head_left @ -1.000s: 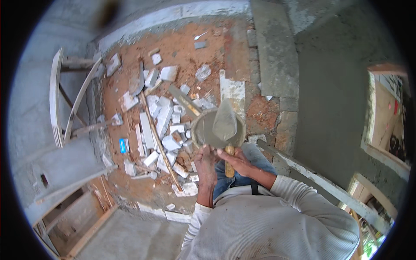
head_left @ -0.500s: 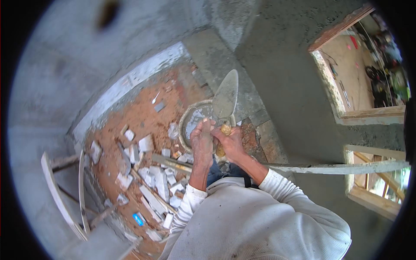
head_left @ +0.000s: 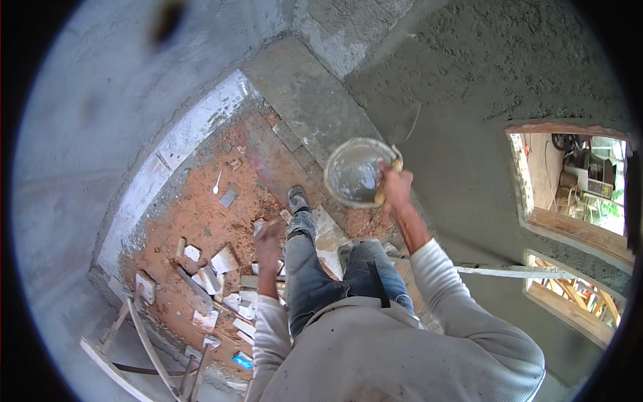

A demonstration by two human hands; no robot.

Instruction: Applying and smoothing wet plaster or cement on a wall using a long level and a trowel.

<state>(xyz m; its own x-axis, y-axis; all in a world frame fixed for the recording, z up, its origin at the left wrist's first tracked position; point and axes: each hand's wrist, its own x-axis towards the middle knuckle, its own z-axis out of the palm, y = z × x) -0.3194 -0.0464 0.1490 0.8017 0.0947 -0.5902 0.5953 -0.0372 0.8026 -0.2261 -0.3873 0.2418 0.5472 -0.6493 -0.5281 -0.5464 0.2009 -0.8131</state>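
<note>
My right hand (head_left: 396, 185) is closed round the yellowish handle of a trowel (head_left: 398, 163). The grey blade extends up beyond the fist and blends with the grey wall behind it. Right by this hand is a round bucket (head_left: 333, 189) with wet grey mix in it. The fingers overlap the bucket's right rim; whether they also grip it, I cannot tell. My left hand (head_left: 269, 242) hangs low beside my left leg, apart from the bucket, over the rubble. Its fingers are blurred, and nothing can be made out in them.
Broken white block pieces (head_left: 224, 260) litter the reddish dirt floor (head_left: 175, 231) at the left. A grey ledge (head_left: 311, 90) runs along the right wall (head_left: 462, 167), which has window openings. A wooden frame (head_left: 144, 335) leans at lower left, and a pale strip (head_left: 509, 271) juts out at right.
My hands have parted: the left dropped down and left, the right went right with the trowel. The bucket now stands out farther right, and my legs show in a stepping stance.
</note>
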